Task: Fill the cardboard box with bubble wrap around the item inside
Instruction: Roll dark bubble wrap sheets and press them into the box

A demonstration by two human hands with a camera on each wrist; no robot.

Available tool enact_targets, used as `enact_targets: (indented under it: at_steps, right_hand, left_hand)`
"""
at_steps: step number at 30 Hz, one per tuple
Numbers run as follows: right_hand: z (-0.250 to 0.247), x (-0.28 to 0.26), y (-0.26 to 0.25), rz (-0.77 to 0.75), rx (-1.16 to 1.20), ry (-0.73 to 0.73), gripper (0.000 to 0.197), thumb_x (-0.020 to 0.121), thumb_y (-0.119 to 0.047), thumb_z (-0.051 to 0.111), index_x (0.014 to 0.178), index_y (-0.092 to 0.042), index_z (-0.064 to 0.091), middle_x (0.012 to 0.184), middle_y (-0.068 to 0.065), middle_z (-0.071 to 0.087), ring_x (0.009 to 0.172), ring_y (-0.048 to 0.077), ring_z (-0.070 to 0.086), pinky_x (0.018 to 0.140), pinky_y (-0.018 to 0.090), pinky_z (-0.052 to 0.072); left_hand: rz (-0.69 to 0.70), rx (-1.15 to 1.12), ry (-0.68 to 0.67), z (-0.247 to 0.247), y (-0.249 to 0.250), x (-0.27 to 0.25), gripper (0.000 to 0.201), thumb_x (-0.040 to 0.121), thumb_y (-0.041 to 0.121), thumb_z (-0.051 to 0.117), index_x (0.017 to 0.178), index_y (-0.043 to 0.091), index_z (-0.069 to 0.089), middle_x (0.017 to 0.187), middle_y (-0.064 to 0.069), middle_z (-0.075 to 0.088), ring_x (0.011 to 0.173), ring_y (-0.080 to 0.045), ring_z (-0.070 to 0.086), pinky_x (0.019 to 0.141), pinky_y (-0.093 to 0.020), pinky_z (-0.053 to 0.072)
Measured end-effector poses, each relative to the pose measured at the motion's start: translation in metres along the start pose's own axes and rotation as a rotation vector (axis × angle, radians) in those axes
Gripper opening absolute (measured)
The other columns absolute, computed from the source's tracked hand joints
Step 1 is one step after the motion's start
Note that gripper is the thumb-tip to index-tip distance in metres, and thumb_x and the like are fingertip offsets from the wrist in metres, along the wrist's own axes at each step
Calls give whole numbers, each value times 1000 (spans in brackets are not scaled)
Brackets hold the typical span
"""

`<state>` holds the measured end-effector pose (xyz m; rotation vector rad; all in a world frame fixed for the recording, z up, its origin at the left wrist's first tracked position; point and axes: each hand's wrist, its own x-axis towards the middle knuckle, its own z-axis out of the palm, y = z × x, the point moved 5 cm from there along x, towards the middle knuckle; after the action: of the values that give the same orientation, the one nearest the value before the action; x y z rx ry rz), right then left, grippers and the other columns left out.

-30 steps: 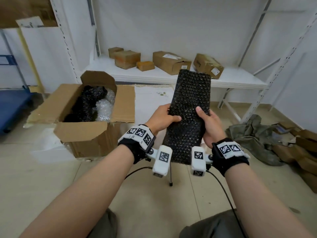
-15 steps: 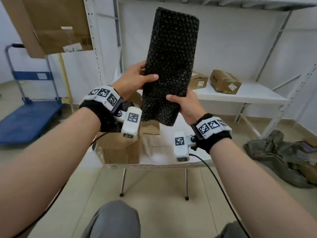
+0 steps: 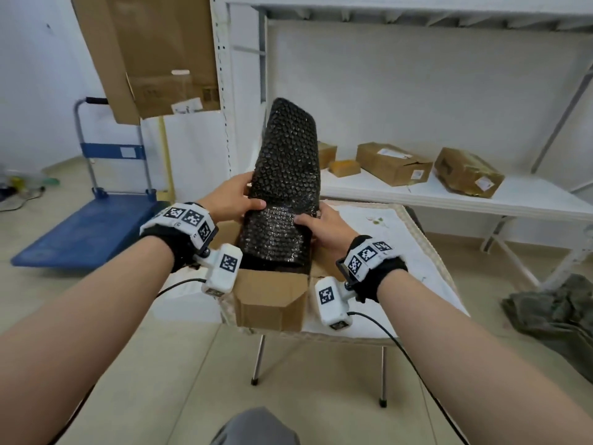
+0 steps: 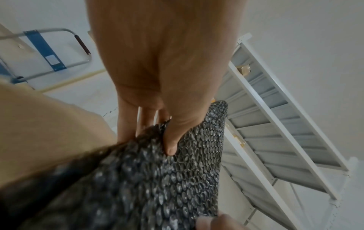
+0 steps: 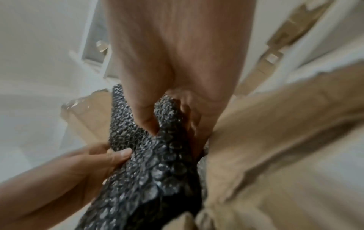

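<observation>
Black bubble wrap sheet (image 3: 285, 187) standing nearly upright, bottom end down inside the open cardboard box (image 3: 269, 300), top end poking well above the box and leaning a bit away. Box parked on the bench (image 3: 417, 268), near the front edge.

Left hand (image 3: 229, 200) clamped on the left edge of the sheet just above the box: thumb laid across the front, fingers (image 4: 145, 118) wrapped round the back, pretty clear in the left wrist view. Right hand (image 3: 324, 228) doing the same on the right edge, a little lower, thumb pressed into the bubbles on the front, the rest curled behind, with the wrap bunched between thumb and palm in the right wrist view. So both pinching the wrap, neither one loose. Box flap (image 5: 275, 140) right next to the right hand, on its outer side.

Can't tell what's inside the box from here, the sheet and the hands block the opening.

Around the box: blue platform trolley (image 3: 90, 226) on the floor off to the left, white shelf (image 3: 449, 194) behind with a few taped cardboard parcels (image 3: 393, 162) on it, big flat cardboard sheet (image 3: 147, 53) leaning up behind on the left, crumpled greenish cloth (image 3: 558, 313) on the floor to the right.
</observation>
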<state>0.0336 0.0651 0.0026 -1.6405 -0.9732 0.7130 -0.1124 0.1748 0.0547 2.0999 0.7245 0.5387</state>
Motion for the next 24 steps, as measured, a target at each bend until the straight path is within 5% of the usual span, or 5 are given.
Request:
enact_targets:
  at_steps: [4, 9, 14, 18, 24]
  right_hand:
    - [1, 2, -1, -27, -377, -75, 49, 77, -20, 77, 118, -12, 52, 122, 15, 64, 115, 32, 60, 102, 46, 47]
    - [5, 8, -1, -25, -683, -159, 66, 75, -29, 84, 128, -7, 52, 125, 8, 62, 115, 28, 58, 99, 35, 47]
    - [15, 3, 10, -65, -815, -195, 68, 81, -28, 79, 136, -10, 43, 139, 10, 54, 130, 32, 48, 114, 46, 30]
    - [20, -5, 15, -108, -1074, -168, 59, 80, -40, 77, 124, -12, 49, 130, 10, 58, 126, 30, 48, 107, 40, 26]
    - [24, -8, 8, -170, -1128, -144, 56, 82, -39, 75, 123, -10, 51, 129, 12, 60, 124, 30, 51, 107, 40, 31]
  left_hand:
    - [-39, 41, -63, 8, -24, 5, 53, 86, -1, 67, 131, 13, 44, 98, 4, 62, 83, -13, 60, 56, -20, 50]
    - [-90, 115, -91, 11, -43, 5, 62, 70, 0, 82, 124, 8, 52, 116, -3, 64, 108, -22, 61, 92, -36, 51]
    - [-72, 366, -139, 14, -55, 0, 79, 57, 18, 93, 125, 10, 53, 122, -2, 61, 114, -22, 57, 104, -32, 42]
    - [-112, 794, -228, 25, -54, -10, 70, 69, 41, 84, 123, 8, 53, 117, -6, 58, 107, -24, 55, 89, -26, 39]
    - [-191, 39, -159, 10, -32, 11, 63, 82, 48, 70, 135, 19, 52, 130, -2, 59, 116, -18, 57, 106, -35, 42]
